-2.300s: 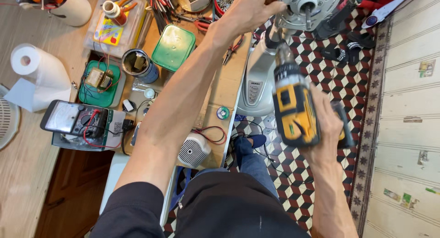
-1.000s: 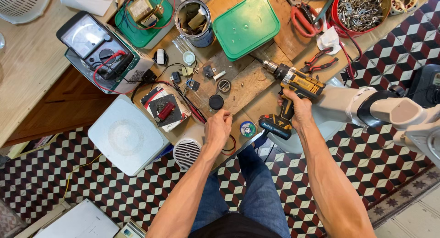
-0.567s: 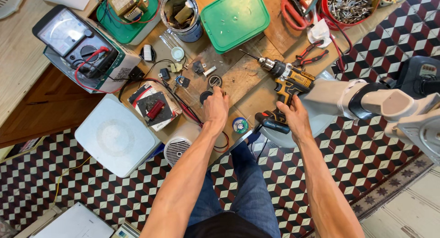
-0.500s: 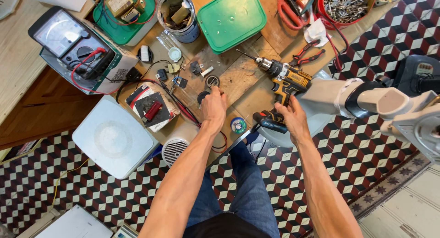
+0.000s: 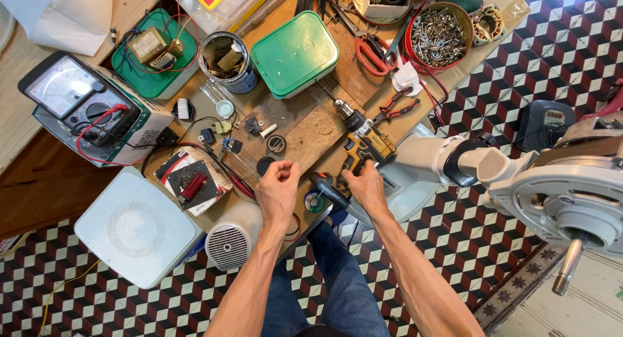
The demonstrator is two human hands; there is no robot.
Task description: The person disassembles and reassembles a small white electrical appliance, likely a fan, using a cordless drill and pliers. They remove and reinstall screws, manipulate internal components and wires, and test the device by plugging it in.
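My right hand (image 5: 365,184) grips the handle of a yellow and black cordless drill (image 5: 358,144) that rests on the wooden workbench (image 5: 305,126), its bit pointing up and left. My left hand (image 5: 278,189) hovers over the bench edge with fingers curled, pinching something small that I cannot make out. Just beyond it lie a black round cap (image 5: 264,166) and a small metal ring (image 5: 276,144). A green round part (image 5: 315,201) sits between the two hands.
A green lidded box (image 5: 295,52), a tin of parts (image 5: 224,60), an analogue meter (image 5: 91,110), red pliers (image 5: 371,55) and a bowl of screws (image 5: 439,35) crowd the bench. A white fan body and motor (image 5: 551,181) stand at right, a white box (image 5: 136,227) at left.
The view has swung down from the far bench to its near edge. My left hand pulled back toward me with fingers curled. The drill came down onto the bench, still in my right hand.
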